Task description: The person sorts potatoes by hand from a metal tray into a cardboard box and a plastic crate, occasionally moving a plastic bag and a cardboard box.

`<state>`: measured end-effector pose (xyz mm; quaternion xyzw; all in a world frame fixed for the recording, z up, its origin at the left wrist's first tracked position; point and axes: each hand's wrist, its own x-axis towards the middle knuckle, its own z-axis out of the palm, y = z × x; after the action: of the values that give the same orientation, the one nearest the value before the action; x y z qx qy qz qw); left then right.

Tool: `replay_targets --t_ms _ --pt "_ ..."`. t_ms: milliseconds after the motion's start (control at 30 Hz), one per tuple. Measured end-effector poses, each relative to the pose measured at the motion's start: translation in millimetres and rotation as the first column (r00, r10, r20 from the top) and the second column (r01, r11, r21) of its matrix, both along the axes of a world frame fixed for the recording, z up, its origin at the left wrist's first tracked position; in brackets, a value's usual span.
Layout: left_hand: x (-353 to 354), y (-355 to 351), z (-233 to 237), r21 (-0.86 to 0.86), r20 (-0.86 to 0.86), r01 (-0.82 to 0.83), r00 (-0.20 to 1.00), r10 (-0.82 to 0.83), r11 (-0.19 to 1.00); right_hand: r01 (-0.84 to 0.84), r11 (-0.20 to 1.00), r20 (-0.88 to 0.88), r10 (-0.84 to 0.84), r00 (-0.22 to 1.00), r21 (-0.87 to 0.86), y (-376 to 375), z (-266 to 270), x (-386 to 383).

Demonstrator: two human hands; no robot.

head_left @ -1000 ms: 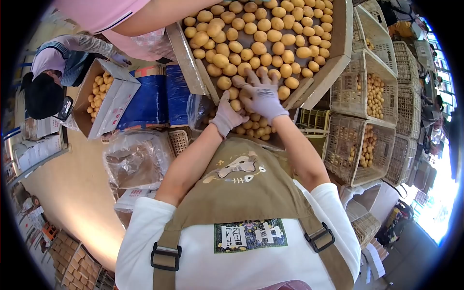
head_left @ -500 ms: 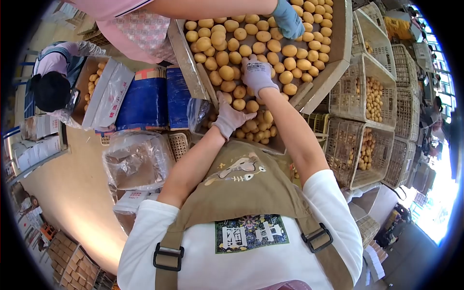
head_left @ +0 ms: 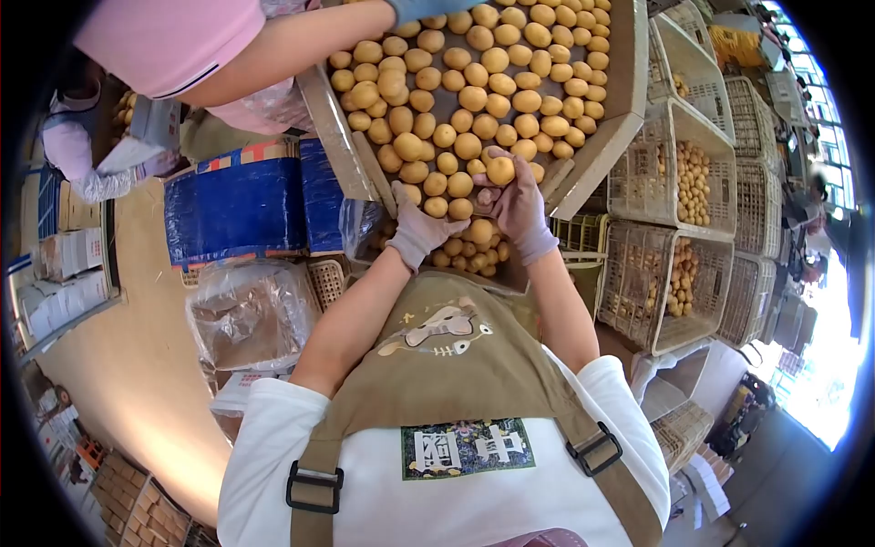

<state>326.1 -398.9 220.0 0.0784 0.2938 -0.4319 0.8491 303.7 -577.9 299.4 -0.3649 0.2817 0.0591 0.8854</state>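
My white shirt and brown apron fill the lower middle of the view, at six o'clock. At twelve o'clock, a wide, high-sided tray is spread with many round yellow fruits, its narrowing mouth pointed at me. Stacked pale plastic crates, some holding more fruit, stand between one and three o'clock. At eleven o'clock, another person's bare arm comes out of a pink sleeve and ends in a blue glove at the tray's far edge, partly cut off. A blue-wrapped box sits at ten o'clock, and a plastic-lined carton at nine. Just below the tray's mouth, between my wrists, lies a heap of fruit. My gloved right hand, at the mouth's right side, grasps one yellow fruit, which sits at its fingers, toward eleven o'clock from the palm. My gloved left hand, at the mouth's left side, is spread, thumb apart from fingers; the grasped fruit is at two o'clock from it. Two loose fruits lie nearer, at one o'clock; whether that hand touches them I cannot tell.
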Motion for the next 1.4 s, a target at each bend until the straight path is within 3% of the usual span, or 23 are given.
replay_targets --t_ms 67,300,400,433,467,533,567,633,700,767,833,967,1000,1100,1133,1167,1233,1300,1367,1400 --pt "-0.5 0.3 -5.0 -0.006 0.045 0.006 0.999 -0.006 1.000 0.034 0.997 -0.092 -0.028 0.995 0.065 0.4 1.5 -3.2" --pt "1.6 2.0 0.4 -0.019 -0.013 0.019 1.000 -0.020 1.000 0.107 0.992 -0.009 -0.107 0.994 0.069 6.7 5.9 -12.3" --pt "0.1 2.4 -5.4 -0.022 -0.040 0.009 0.999 -0.010 1.000 0.178 0.977 0.132 -0.162 0.978 -0.120 1.8 19.0 -27.1" --pt "-0.2 2.0 -4.4 -0.014 -0.044 0.005 0.999 -0.006 1.000 0.205 0.865 0.177 -0.137 0.975 -0.457 2.2 33.3 -36.2" --pt "-1.0 1.4 -3.3 -0.013 -0.034 -0.001 0.999 0.000 1.000 0.220 0.642 0.210 -0.094 0.973 -0.734 3.4 52.9 -49.6" --pt "-0.6 1.3 -0.6 -0.008 -0.011 -0.022 1.000 0.022 1.000 0.253 0.190 0.266 0.048 0.963 -0.949 -18.9 53.9 -87.9" --pt "-0.6 1.8 -1.4 -0.014 0.009 -0.026 1.000 0.026 1.000 0.287 0.042 0.290 0.139 0.947 -0.957 -44.6 38.0 -116.1" --pt "-2.4 2.0 -2.2 -0.025 0.046 -0.028 0.999 0.029 0.999 0.161 0.123 0.162 -0.002 0.987 -0.979 -68.1 41.9 -168.5" --pt "-1.4 1.0 -0.1 -0.025 0.038 -0.034 0.999 0.035 0.999 -0.079 -0.010 -0.078 -0.119 0.990 -0.997 -97.8 32.2 -214.6" --pt "-0.5 0.0 2.3 -0.015 0.023 -0.036 0.999 0.036 0.999 -0.443 -0.081 -0.395 -0.331 0.857 -0.893 -123.1 16.5 -250.0" --pt "-2.0 1.5 3.7 0.012 0.000 -0.029 1.000 0.029 1.000 -0.538 -0.195 -0.418 -0.438 0.796 -0.820 -131.8 7.7 -271.8" --pt "-0.8 2.9 5.4 0.008 -0.026 -0.008 1.000 0.008 1.000 -0.526 -0.227 -0.389 -0.454 0.802 -0.820 -152.0 -19.5 -307.0" --pt "-1.2 4.1 4.0 0.000 -0.045 0.001 0.999 -0.001 1.000 -0.695 -0.217 -0.558 -0.456 0.693 -0.686 -152.7 -19.2 -307.2" --pt "-3.7 2.0 0.1 0.057 -0.005 0.046 0.999 -0.046 0.997 -0.629 -0.473 -0.455 -0.438 0.776 -0.617 -154.2 -32.0 -279.3" --pt "-6.0 4.2 -0.3 0.097 0.021 0.068 0.997 -0.070 0.993 -0.417 -0.505 -0.308 -0.287 0.907 -0.756 -139.9 -14.6 -242.6" --pt "-8.4 5.2 -0.8 0.129 0.049 0.063 0.996 -0.070 0.990 -0.179 -0.492 -0.126 -0.138 0.982 -0.852 -117.7 15.5 -193.1" --pt "-14.1 4.8 -10.8 0.189 0.113 0.049 0.991 -0.072 0.981 0.096 -0.452 0.037 0.138 0.990 -0.887 -77.0 50.4 -113.5" --pt "-24.8 9.9 -72.6 0.413 0.453 0.145 0.823 -0.341 0.899 0.235 -0.466 0.082 0.326 0.942 -0.853 -48.6 53.3 -53.8" --pt "-27.9 12.3 -77.3 0.444 0.378 0.179 0.851 -0.364 0.878 0.109 -0.480 0.029 0.172 0.985 -0.871 -22.0 29.0 -3.3" --pt "-27.1 12.3 -65.9 0.439 0.296 0.193 0.891 -0.344 0.878 -0.119 -0.454 -0.226 0.190 0.955 -0.883 -12.4 6.6 13.6"
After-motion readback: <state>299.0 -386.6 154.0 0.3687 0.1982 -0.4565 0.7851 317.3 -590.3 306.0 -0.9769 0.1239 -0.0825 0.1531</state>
